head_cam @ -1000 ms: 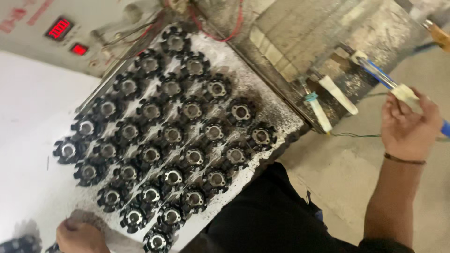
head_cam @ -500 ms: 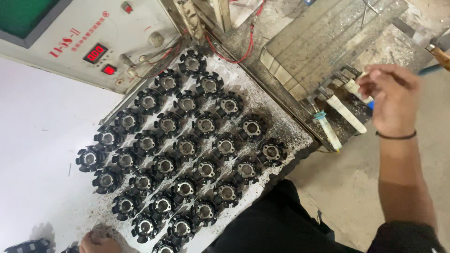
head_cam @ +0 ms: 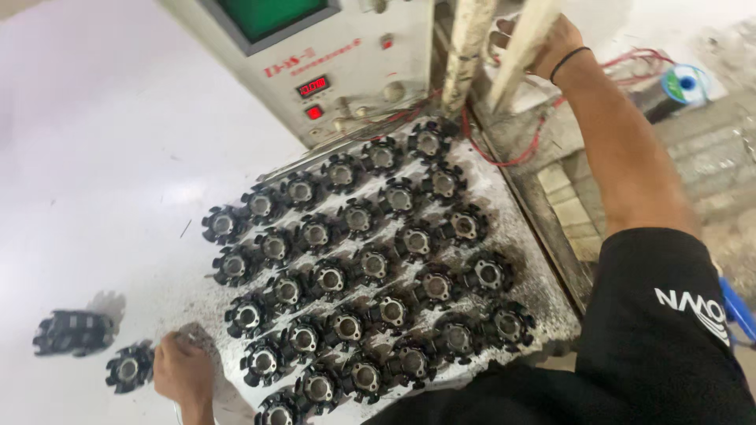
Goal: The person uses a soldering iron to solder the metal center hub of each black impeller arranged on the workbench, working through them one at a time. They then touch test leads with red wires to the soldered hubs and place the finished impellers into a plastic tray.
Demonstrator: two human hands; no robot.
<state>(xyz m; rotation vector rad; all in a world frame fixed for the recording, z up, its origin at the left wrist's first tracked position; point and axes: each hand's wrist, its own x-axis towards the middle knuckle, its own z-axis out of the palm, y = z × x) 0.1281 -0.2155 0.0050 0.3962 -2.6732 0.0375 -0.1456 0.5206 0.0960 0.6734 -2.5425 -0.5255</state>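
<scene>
Gripping a pale lever (head_cam: 526,47) tight, the right hand (head_cam: 543,43) should pull it slowly, while the left hand (head_cam: 183,370) rests curled on the white table (head_cam: 94,197), just beside the black round parts (head_cam: 354,267).

grey control box (head_cam: 346,55) with red display behind, red wires (head_cam: 512,153), solder spool (head_cam: 683,83) far right.
</scene>
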